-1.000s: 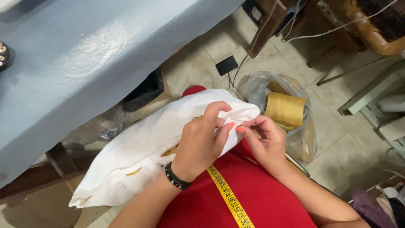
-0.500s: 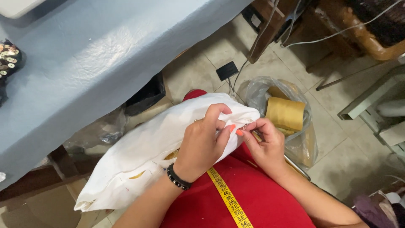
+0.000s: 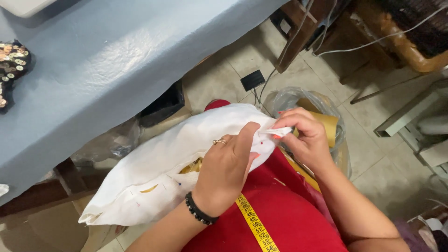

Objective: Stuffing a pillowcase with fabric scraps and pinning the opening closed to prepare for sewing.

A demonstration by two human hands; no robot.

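A white cloth [image 3: 172, 163] with small coloured marks and a yellow lining lies across my lap, over my red garment [image 3: 284, 219]. My left hand [image 3: 226, 170], with a ring and a black bead bracelet, presses on the cloth and pinches its upper edge. My right hand [image 3: 301, 135] pinches the cloth's far corner between thumb and fingers. The two hands hold the cloth close together. A yellow measuring tape [image 3: 254, 224] hangs down my front.
A table with a blue-grey cover [image 3: 107, 60] fills the upper left; a dark sequinned piece [image 3: 11, 65] lies at its left edge. A clear plastic bag with a yellow spool [image 3: 326, 121] sits on the tiled floor by my knee. Wooden furniture and cables stand beyond.
My right hand has moved up and away from the left, pulling the cloth's corner outward. My left hand has shifted lower on the cloth. The view has drifted slightly.
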